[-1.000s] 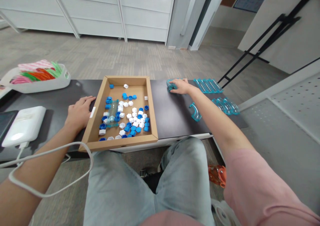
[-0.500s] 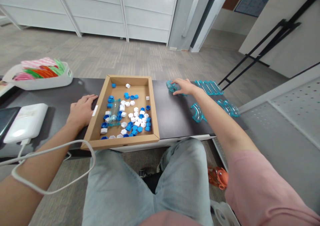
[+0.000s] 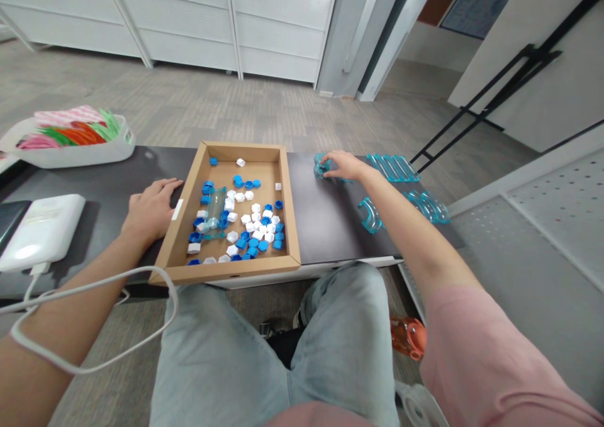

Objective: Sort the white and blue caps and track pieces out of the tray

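Since the frame half a second ago, your right hand (image 3: 344,163) has drawn its splayed fingers in around the clump of clear teal pieces (image 3: 319,165), while your left hand has stayed beside the cardboard tray (image 3: 291,219). Your right thumb and fingers now sit on either side of the clump, near the table's (image 3: 325,232) far edge; whether they pinch it or only steady it, you can't tell from here. Your left hand (image 3: 151,210) lies flat, holding nothing, fingertips at the tray's left wall.

To handle the clump well, keep your touch light and square it from both sides, since smooth, clear plastic would probably slide under a push from one side. Steer it clear of the far edge, and keep your wrist raised: a teal piece shows just under it, and a curved teal piece (image 3: 371,216) lies close to your forearm.

Farther right, the row of straight teal tubes (image 3: 394,168) follows the far edge, and the nested curved teal pieces (image 3: 427,206) sit near the table's right end, so a wide elbow swing could upset them. Your open room is the bare stretch from the tray's right wall to the curved piece, down to the near edge. At left, the white cable (image 3: 175,298) loops across your forearm, so lift that arm slowly.
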A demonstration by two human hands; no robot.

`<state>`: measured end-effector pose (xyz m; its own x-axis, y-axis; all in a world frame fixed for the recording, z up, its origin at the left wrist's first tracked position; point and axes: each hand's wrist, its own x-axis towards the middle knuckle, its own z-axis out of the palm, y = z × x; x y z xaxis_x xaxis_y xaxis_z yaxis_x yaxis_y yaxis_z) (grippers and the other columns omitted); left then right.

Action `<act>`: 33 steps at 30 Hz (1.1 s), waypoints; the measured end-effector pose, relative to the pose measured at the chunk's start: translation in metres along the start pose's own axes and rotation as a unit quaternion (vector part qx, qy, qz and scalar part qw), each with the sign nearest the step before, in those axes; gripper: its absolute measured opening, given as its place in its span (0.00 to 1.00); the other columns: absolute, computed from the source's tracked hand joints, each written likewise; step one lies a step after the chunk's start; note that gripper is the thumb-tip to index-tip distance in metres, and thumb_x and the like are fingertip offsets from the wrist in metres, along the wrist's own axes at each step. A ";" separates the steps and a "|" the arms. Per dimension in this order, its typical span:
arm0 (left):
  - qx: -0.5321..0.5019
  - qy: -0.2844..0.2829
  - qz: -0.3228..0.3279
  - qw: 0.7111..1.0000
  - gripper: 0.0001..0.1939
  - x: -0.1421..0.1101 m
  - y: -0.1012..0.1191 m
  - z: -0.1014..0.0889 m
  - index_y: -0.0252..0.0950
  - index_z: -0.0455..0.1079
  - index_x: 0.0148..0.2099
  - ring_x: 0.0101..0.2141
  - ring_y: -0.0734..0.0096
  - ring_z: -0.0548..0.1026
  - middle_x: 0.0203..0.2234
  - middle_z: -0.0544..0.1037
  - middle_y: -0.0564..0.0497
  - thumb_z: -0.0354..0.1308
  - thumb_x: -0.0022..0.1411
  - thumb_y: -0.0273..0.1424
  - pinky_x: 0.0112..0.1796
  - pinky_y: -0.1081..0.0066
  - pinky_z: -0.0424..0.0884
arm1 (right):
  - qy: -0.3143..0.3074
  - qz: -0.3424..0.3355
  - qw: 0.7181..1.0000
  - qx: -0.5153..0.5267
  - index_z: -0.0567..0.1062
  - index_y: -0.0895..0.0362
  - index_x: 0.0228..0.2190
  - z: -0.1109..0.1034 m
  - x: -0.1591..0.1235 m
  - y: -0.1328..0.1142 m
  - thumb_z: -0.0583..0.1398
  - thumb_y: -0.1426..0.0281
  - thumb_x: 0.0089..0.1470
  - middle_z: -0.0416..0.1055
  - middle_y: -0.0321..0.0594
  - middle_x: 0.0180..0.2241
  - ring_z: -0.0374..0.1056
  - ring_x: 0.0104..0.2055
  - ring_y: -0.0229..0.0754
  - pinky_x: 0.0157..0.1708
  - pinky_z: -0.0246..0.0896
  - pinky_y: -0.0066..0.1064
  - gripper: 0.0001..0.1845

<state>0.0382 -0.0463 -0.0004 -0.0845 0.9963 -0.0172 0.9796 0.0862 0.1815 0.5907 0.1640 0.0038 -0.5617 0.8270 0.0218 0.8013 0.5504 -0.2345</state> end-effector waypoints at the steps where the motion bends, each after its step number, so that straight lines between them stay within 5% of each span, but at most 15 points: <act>1: -0.002 0.002 0.001 1.000 0.39 0.000 0.000 0.000 0.29 0.68 0.86 0.83 0.37 0.69 0.86 0.69 0.28 0.47 0.83 0.40 0.78 0.37 0.66 | 0.002 -0.003 1.000 0.006 0.88 0.50 0.58 0.001 0.000 0.000 0.77 0.65 0.63 0.87 0.52 0.65 0.79 0.71 0.70 0.75 0.73 0.63 0.23; 6: -0.008 -0.001 -0.002 1.000 0.38 -0.001 -0.001 0.000 0.29 0.67 0.87 0.83 0.39 0.68 0.87 0.67 0.28 0.48 0.85 0.40 0.80 0.40 0.64 | 0.015 0.011 1.000 0.019 0.86 0.52 0.62 0.000 -0.010 -0.003 0.77 0.64 0.62 0.83 0.58 0.69 0.77 0.74 0.74 0.75 0.72 0.71 0.28; 10: -0.027 0.005 0.003 1.000 0.37 -0.004 0.001 0.001 0.28 0.67 0.87 0.84 0.39 0.66 0.86 0.67 0.28 0.49 0.86 0.41 0.81 0.41 0.62 | 0.096 -0.024 0.994 0.048 0.85 0.52 0.65 -0.006 -0.005 -0.029 0.75 0.58 0.67 0.82 0.59 0.67 0.77 0.72 0.75 0.76 0.70 0.74 0.29; 14: -0.027 0.031 -0.012 0.999 0.37 -0.003 0.004 0.006 0.33 0.71 0.86 0.83 0.39 0.68 0.85 0.70 0.31 0.53 0.82 0.38 0.80 0.42 0.63 | 0.123 -0.156 0.970 0.142 0.85 0.51 0.65 -0.001 0.016 -0.114 0.72 0.52 0.74 0.83 0.53 0.62 0.81 0.60 0.62 0.68 0.76 0.59 0.27; 19: -0.060 0.061 0.001 0.996 0.37 0.001 -0.001 0.015 0.36 0.75 0.84 0.80 0.35 0.70 0.82 0.74 0.30 0.55 0.80 0.40 0.78 0.37 0.63 | -0.002 -0.291 0.953 0.088 0.81 0.46 0.72 0.036 0.022 -0.258 0.78 0.51 0.71 0.80 0.50 0.68 0.79 0.65 0.63 0.68 0.74 0.55 0.36; 22: -0.067 0.063 0.005 0.996 0.37 0.002 -0.004 0.019 0.35 0.74 0.84 0.81 0.35 0.69 0.83 0.72 0.30 0.55 0.80 0.41 0.79 0.38 0.62 | -0.043 -0.316 0.948 0.012 0.81 0.45 0.74 0.062 0.016 -0.311 0.80 0.60 0.71 0.76 0.52 0.72 0.79 0.65 0.62 0.66 0.75 0.53 0.36; 27: -0.062 0.059 0.003 0.996 0.38 0.001 -0.003 0.019 0.34 0.73 0.85 0.81 0.36 0.69 0.84 0.71 0.31 0.52 0.81 0.41 0.80 0.39 0.61 | -0.052 -0.295 0.954 -0.002 0.81 0.49 0.70 0.078 0.011 -0.331 0.74 0.70 0.73 0.74 0.55 0.71 0.80 0.58 0.56 0.57 0.77 0.47 0.28; 33: -0.056 0.046 -0.004 0.997 0.39 -0.002 0.001 0.012 0.35 0.72 0.86 0.82 0.36 0.68 0.84 0.70 0.31 0.52 0.81 0.41 0.80 0.40 0.62 | -0.032 -0.301 0.943 0.137 0.82 0.50 0.67 0.053 0.005 -0.314 0.71 0.73 0.71 0.79 0.48 0.63 0.76 0.64 0.55 0.67 0.76 0.49 0.26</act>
<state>0.0413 -0.0481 -0.0118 -0.1140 0.9909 0.0710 0.9526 0.0887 0.2911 0.3255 -0.0103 0.0258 -0.9164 0.3598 0.1751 0.2537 0.8609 -0.4411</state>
